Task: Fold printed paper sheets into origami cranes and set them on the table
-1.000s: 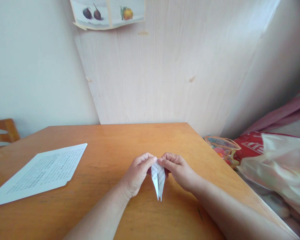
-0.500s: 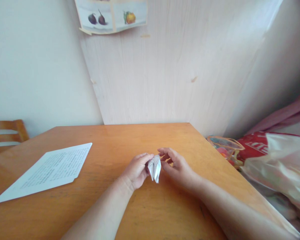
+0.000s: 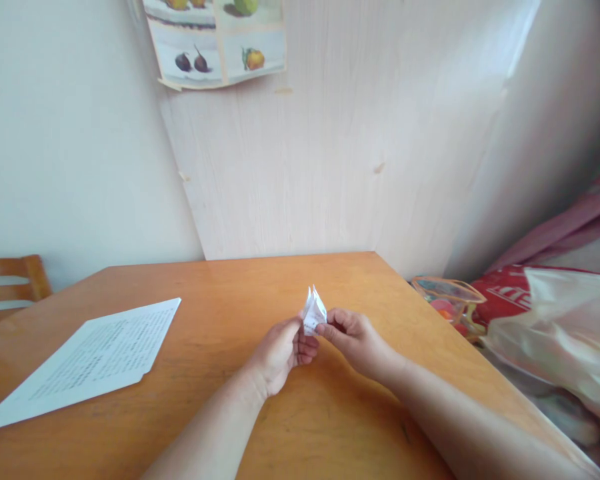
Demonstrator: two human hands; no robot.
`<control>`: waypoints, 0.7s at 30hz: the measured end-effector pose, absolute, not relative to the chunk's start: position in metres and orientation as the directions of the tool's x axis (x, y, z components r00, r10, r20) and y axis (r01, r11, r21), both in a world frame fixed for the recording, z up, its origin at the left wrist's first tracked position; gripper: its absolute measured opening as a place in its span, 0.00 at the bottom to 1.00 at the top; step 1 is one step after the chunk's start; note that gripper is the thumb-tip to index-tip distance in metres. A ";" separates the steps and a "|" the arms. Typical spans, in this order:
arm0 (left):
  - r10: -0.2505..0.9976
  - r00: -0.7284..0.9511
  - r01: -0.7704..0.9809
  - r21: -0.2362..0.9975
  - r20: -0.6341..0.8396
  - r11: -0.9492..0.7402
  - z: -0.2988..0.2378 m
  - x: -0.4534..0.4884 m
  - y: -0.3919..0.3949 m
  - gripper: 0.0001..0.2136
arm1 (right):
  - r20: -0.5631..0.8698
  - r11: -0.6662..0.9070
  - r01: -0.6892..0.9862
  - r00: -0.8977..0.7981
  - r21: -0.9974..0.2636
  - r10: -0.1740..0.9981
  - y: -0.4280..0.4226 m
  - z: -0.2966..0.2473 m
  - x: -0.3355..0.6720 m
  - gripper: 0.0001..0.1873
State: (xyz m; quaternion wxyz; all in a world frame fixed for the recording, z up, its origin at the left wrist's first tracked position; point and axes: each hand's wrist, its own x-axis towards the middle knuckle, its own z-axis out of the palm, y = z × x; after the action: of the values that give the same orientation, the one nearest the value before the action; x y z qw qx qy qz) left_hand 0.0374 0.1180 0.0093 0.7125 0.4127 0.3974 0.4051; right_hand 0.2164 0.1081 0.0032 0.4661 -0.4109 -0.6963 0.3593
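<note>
Pinching folded paper piece (image 3: 314, 312) between left hand (image 3: 280, 350) and right hand (image 3: 355, 340), tips up; several creases done, printed sheet (image 3: 95, 353) unfolded.

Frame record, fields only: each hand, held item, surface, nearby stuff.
left hand: fingertips pinch the lower left of the folded paper
right hand: thumb and forefinger pinch its lower right
folded paper: small, white with print, pointed tips upward
table: orange wood, under both hands
printed sheet: flat on the table, left of the hands
chair: wooden back, far left
fruit poster: on the wall, top
plastic bags: beyond the table's right edge
</note>
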 end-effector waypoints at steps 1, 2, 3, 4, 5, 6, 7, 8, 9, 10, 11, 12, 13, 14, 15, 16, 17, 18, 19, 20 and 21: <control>0.914 0.356 -0.268 0.916 -0.195 0.299 0.010 0.038 0.117 0.19 | 0.313 0.354 0.179 -0.222 -0.918 0.924 0.109 0.003 0.216 0.14; 0.921 0.359 -0.286 0.922 -0.151 0.262 0.011 0.038 0.116 0.21 | 0.279 0.312 0.133 -0.220 -0.941 0.935 0.109 0.004 0.216 0.15; 0.925 0.365 -0.294 0.930 -0.106 0.222 0.012 0.039 0.115 0.22 | 0.251 0.277 0.099 -0.217 -0.956 0.943 0.109 0.006 0.216 0.16; 0.927 0.369 -0.285 0.942 -0.064 0.178 0.014 0.039 0.114 0.23 | 0.228 0.249 0.076 -0.211 -0.966 0.950 0.109 0.008 0.216 0.17; 0.928 0.371 -0.260 0.957 -0.025 0.129 0.015 0.039 0.113 0.22 | 0.208 0.224 0.060 -0.204 -0.973 0.957 0.109 0.009 0.216 0.17; 0.929 0.371 -0.226 0.971 0.008 0.082 0.016 0.040 0.112 0.20 | 0.190 0.203 0.048 -0.198 -0.978 0.962 0.108 0.011 0.216 0.17; 0.930 0.367 -0.191 0.981 0.031 0.042 0.017 0.040 0.111 0.19 | 0.175 0.186 0.037 -0.195 -0.982 0.965 0.108 0.012 0.216 0.17; 0.932 0.360 -0.160 0.987 0.045 0.015 0.018 0.040 0.111 0.18 | 0.164 0.172 0.025 -0.195 -0.985 0.967 0.108 0.012 0.215 0.17; 0.934 0.353 -0.139 0.990 0.051 -0.001 0.019 0.040 0.111 0.17 | 0.158 0.164 0.013 -0.200 -0.986 0.967 0.108 0.012 0.215 0.18; 0.936 0.347 -0.128 0.992 0.052 -0.008 0.019 0.040 0.111 0.17 | 0.154 0.158 0.004 -0.210 -0.987 0.966 0.108 0.012 0.216 0.18; 0.938 0.342 -0.123 0.992 0.050 -0.008 0.019 0.040 0.111 0.17 | 0.152 0.155 -0.003 -0.220 -0.988 0.963 0.108 0.012 0.216 0.18; 0.941 0.336 -0.119 0.993 0.048 -0.008 0.018 0.040 0.111 0.18 | 0.151 0.153 -0.008 -0.229 -0.988 0.962 0.109 0.011 0.216 0.19; 0.943 0.330 -0.115 0.993 0.047 -0.009 0.017 0.040 0.112 0.18 | 0.148 0.149 -0.011 -0.234 -0.989 0.961 0.109 0.011 0.216 0.19; 0.945 0.324 -0.112 0.994 0.046 -0.010 0.017 0.040 0.112 0.18 | 0.143 0.145 -0.012 -0.238 -0.989 0.961 0.109 0.010 0.217 0.19; 0.947 0.318 -0.108 0.994 0.045 -0.011 0.016 0.040 0.113 0.18 | 0.138 0.139 -0.014 -0.240 -0.990 0.961 0.110 0.009 0.217 0.19; 0.949 0.313 -0.103 0.995 0.043 -0.011 0.015 0.040 0.113 0.18 | 0.132 0.132 -0.017 -0.243 -0.991 0.961 0.110 0.009 0.217 0.19; 0.951 0.305 -0.098 0.995 0.039 -0.010 0.014 0.039 0.113 0.18 | 0.127 0.126 -0.021 -0.245 -0.992 0.961 0.110 0.009 0.217 0.19; 0.954 0.297 -0.093 0.996 0.036 -0.009 0.014 0.039 0.114 0.18 | 0.122 0.119 -0.026 -0.250 -0.993 0.961 0.110 0.009 0.217 0.19; 0.957 0.288 -0.089 0.996 0.033 -0.008 0.014 0.040 0.114 0.17 | 0.117 0.113 -0.031 -0.256 -0.993 0.960 0.110 0.009 0.217 0.20; 0.959 0.280 -0.084 0.996 0.032 -0.009 0.013 0.040 0.114 0.17 | 0.111 0.106 -0.036 -0.262 -0.994 0.959 0.110 0.009 0.217 0.20; 0.961 0.274 -0.082 0.997 0.032 -0.010 0.013 0.040 0.114 0.17 | 0.106 0.099 -0.040 -0.269 -0.994 0.957 0.109 0.009 0.217 0.20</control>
State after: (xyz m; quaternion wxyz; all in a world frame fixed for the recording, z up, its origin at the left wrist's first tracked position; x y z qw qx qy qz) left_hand 0.0396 0.1139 0.0132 0.5786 0.5496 0.4000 0.4507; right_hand 0.2173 0.1094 0.0090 0.4586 -0.3937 -0.5822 0.5438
